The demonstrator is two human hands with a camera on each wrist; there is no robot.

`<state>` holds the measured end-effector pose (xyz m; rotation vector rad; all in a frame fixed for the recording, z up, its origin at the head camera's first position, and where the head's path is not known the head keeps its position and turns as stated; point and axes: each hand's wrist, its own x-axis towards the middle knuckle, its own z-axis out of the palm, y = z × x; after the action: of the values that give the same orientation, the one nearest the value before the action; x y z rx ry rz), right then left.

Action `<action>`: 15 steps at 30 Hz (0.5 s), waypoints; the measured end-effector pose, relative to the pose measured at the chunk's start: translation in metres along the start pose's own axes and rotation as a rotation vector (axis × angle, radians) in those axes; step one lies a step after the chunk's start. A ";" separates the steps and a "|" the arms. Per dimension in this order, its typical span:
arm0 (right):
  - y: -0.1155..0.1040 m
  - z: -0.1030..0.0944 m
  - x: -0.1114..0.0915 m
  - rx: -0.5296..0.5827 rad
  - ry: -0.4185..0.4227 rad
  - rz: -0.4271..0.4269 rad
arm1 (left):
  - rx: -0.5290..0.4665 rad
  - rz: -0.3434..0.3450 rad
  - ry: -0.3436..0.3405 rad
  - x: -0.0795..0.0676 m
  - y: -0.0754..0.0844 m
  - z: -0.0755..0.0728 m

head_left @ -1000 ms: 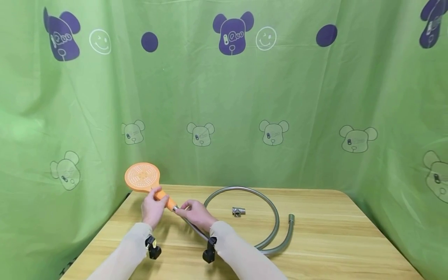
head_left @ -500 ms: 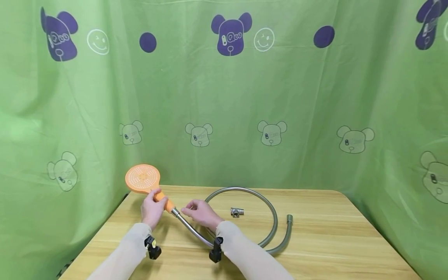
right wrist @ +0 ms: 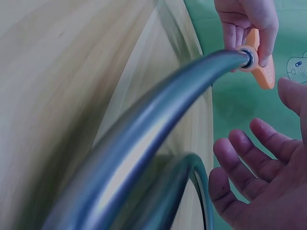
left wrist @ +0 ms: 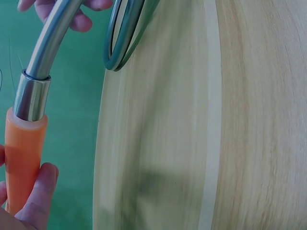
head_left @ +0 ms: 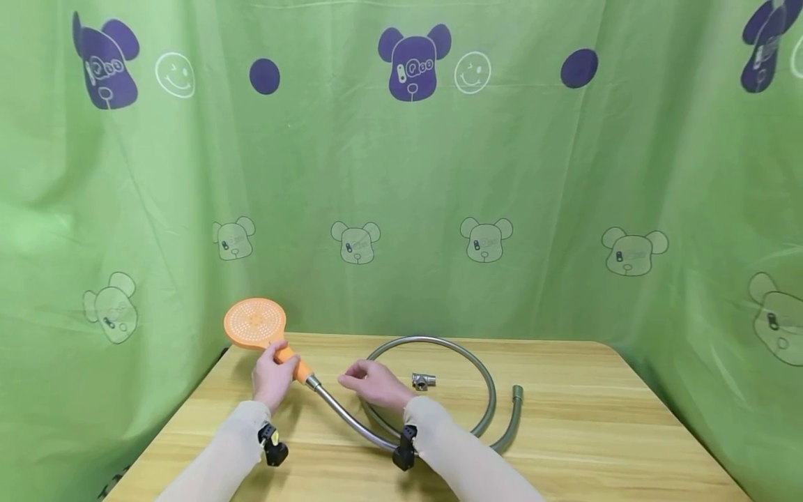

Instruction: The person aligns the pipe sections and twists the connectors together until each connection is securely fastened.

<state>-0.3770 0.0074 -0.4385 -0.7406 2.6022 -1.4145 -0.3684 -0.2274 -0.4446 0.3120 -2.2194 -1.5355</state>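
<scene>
1. Shower head [head_left: 254, 323] and metal hose [right wrist: 146, 132] meet at a silvery collar [left wrist: 32, 98]; nearest the person, the hose bends across the wooden table [head_left: 596, 418] past the right sleeve [head_left: 464, 453].
2. Right hand [head_left: 376, 387] grasps nothing, fingers loosely bent, near the hose.
3. Left hand [head_left: 272, 378] grips the orange handle [left wrist: 24, 153] between thumb and fingers.
4. Metal tee fitting [head_left: 423, 381] lies inside the hose's loop.
5. Shower head's round, perforated face shows at the table's far left corner.
6. Green curtain [head_left: 401, 167] behind, printed with bears.
</scene>
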 end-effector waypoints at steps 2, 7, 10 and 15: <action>0.002 -0.004 -0.002 -0.016 0.000 -0.004 | -0.010 -0.005 -0.002 0.000 0.001 0.001; 0.006 -0.013 -0.007 -0.037 -0.003 -0.020 | -0.008 -0.005 0.002 -0.003 0.003 0.004; 0.008 -0.019 -0.011 -0.048 -0.004 -0.019 | 0.012 -0.008 0.006 -0.003 0.003 0.005; 0.014 -0.027 -0.016 -0.058 -0.009 -0.027 | 0.029 -0.026 0.001 -0.002 -0.001 0.004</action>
<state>-0.3762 0.0419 -0.4374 -0.7898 2.6466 -1.3439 -0.3687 -0.2237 -0.4474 0.3513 -2.2474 -1.5174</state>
